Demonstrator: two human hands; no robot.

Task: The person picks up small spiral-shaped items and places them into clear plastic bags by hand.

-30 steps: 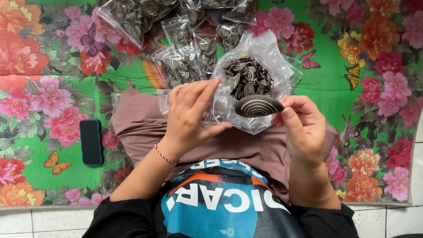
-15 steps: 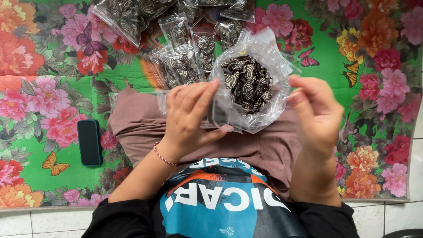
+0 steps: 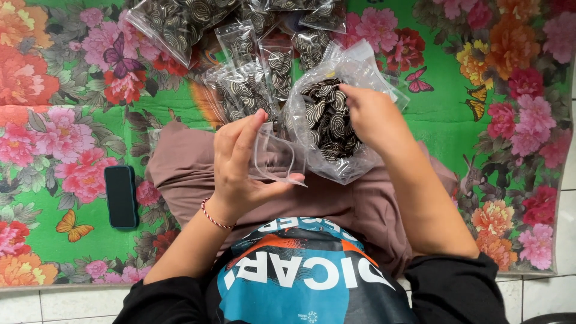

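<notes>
Right hand (image 3: 367, 111) reaches into the large clear bag (image 3: 336, 129) of spiral discs, fingers hidden, grip unclear. Left hand (image 3: 243, 162), just beside this bag, pinches a small empty pouch (image 3: 277, 157). Filled packets (image 3: 240, 90) crowd the bag's far edge.

There were two hands, one phone (image 3: 120, 196), one large open bag of spiral discs (image 3: 327, 120), and several smaller filled bags (image 3: 240, 90).

A phone (image 3: 120, 196) lies near the mat's (image 3: 456, 126) left edge; small filled bags (image 3: 240, 54) lie at its far edge.
</notes>
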